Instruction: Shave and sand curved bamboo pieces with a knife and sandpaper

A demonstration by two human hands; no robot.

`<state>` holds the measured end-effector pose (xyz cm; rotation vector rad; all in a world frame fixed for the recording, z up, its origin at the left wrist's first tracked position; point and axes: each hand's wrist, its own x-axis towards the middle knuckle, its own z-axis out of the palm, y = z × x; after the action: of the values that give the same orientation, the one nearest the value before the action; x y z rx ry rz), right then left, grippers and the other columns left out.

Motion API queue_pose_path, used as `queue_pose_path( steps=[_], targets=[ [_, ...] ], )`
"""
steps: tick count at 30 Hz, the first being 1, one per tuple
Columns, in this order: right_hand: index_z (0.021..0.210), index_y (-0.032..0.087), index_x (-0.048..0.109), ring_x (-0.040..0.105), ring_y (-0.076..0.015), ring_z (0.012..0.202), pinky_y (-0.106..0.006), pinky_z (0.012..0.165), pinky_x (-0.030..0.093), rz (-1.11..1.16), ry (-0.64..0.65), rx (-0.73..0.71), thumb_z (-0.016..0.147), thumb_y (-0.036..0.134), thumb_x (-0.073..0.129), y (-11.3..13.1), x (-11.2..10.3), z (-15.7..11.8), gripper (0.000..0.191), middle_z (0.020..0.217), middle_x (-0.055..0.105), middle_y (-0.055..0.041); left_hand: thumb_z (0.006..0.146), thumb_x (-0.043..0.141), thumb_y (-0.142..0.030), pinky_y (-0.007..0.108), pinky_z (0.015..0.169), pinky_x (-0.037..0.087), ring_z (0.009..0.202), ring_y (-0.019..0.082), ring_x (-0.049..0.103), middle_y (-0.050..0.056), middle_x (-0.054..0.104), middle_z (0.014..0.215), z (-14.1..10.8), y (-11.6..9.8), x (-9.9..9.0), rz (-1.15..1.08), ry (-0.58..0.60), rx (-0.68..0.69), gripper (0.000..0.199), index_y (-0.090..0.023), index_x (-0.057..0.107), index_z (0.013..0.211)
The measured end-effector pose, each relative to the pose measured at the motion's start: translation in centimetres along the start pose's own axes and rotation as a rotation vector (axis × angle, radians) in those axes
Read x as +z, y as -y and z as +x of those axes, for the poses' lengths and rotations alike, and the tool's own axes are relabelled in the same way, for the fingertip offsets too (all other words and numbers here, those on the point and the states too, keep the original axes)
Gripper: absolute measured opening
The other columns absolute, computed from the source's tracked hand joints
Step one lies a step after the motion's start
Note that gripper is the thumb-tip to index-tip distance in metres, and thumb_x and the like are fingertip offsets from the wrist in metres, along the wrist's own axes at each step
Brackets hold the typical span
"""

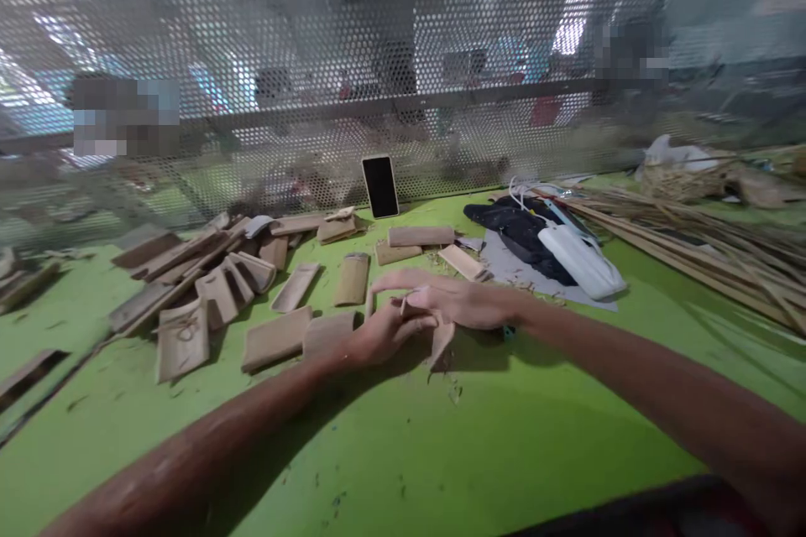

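Both hands meet over the green table. My left hand is closed round a curved piece of bamboo, whose near end sticks out below the fingers. Reaching across from the other side, my right hand overlaps the left, its fingers bent over the work. What the right hand grips is hidden; a small teal bit shows beneath its wrist. Thin shavings lie just below the hands. Close by rest more cut bamboo pieces, one partly behind my left hand.
A heap of bamboo pieces spreads to the left. A phone leans against the perforated metal screen. At right are a dark cloth, a white power bank-like block with a cable, and long thin strips.
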<state>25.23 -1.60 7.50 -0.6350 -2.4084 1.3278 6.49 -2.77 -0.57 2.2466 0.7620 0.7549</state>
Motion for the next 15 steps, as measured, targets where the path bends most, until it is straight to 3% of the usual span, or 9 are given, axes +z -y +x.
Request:
queue_pose_path(
  steps=[2,5,8,13,15],
  targets=[
    [0.145,0.028,0.056,0.045,-0.0215,0.146,-0.046,0.122,0.034,-0.047,0.029,-0.066,0.105,0.031,0.042,-0.2,-0.3,1.0,0.043,0.159,0.049,-0.0047,0.102,0.050,-0.040,0.034,0.080,0.061,0.084,0.022,0.069,0.005,0.073,0.088,0.0,-0.1,0.0,0.005,-0.015,-0.007,0.031,-0.019,0.070,0.092],
    [0.148,0.022,0.053,0.051,-0.0245,0.141,-0.044,0.115,0.044,0.010,0.092,-0.017,0.104,0.033,0.042,-0.8,-0.7,1.6,0.047,0.159,0.049,-0.0099,0.104,0.046,-0.040,0.033,0.084,0.060,0.088,0.021,0.068,0.005,0.073,0.093,0.0,-0.6,0.0,-0.007,-0.003,-0.045,0.033,-0.019,0.069,0.096],
    [0.154,0.025,0.046,0.059,-0.0234,0.133,-0.043,0.109,0.049,0.000,0.083,0.038,0.106,0.035,0.036,-0.2,-0.7,0.7,0.050,0.158,0.050,-0.0102,0.105,0.045,-0.041,0.034,0.082,0.059,0.087,0.021,0.068,0.007,0.073,0.095,-0.1,-0.2,0.2,-0.037,0.036,-0.040,0.035,-0.018,0.070,0.097],
    [0.150,0.026,0.052,0.042,-0.0226,0.148,-0.044,0.123,0.033,-0.205,0.085,-0.121,0.105,0.031,0.040,1.6,-0.3,0.9,0.046,0.161,0.046,-0.0049,0.102,0.050,-0.040,0.040,0.088,0.059,0.099,0.025,0.067,0.011,0.073,0.105,-0.4,1.6,0.7,0.006,-0.054,-0.006,0.029,-0.018,0.069,0.105],
    [0.149,0.027,0.054,0.049,-0.0237,0.143,-0.044,0.118,0.040,-0.173,0.095,-0.063,0.105,0.031,0.041,1.3,-0.3,1.1,0.046,0.159,0.050,-0.0051,0.102,0.052,-0.038,0.040,0.091,0.058,0.101,0.024,0.068,0.010,0.073,0.109,-0.4,1.4,0.6,-0.014,-0.039,-0.031,0.027,-0.018,0.070,0.105]
  ],
)
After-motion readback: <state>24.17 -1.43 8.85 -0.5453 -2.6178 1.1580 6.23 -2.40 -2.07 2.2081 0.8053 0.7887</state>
